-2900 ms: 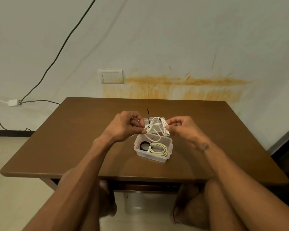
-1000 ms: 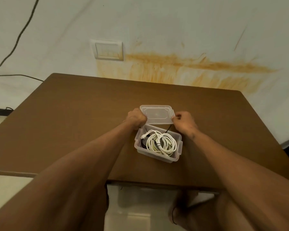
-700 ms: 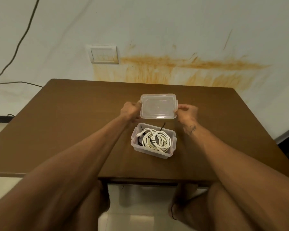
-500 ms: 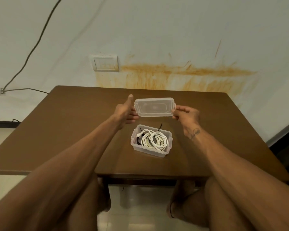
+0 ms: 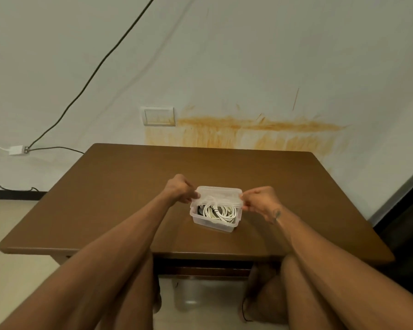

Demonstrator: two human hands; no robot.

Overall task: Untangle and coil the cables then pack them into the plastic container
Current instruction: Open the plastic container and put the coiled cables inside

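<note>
We pinch the lid (image 5: 219,194) by its short ends, left hand (image 5: 180,189) and right hand (image 5: 260,201), tilted over the container's (image 5: 214,222) far rim.

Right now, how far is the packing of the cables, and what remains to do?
Done: the white cables lie coiled inside the plastic container on the table. In hand: the left hand and right hand hold the clear lid by its ends, over the container's far part. Left: lowering and closing the lid; it is not yet seated.
</note>
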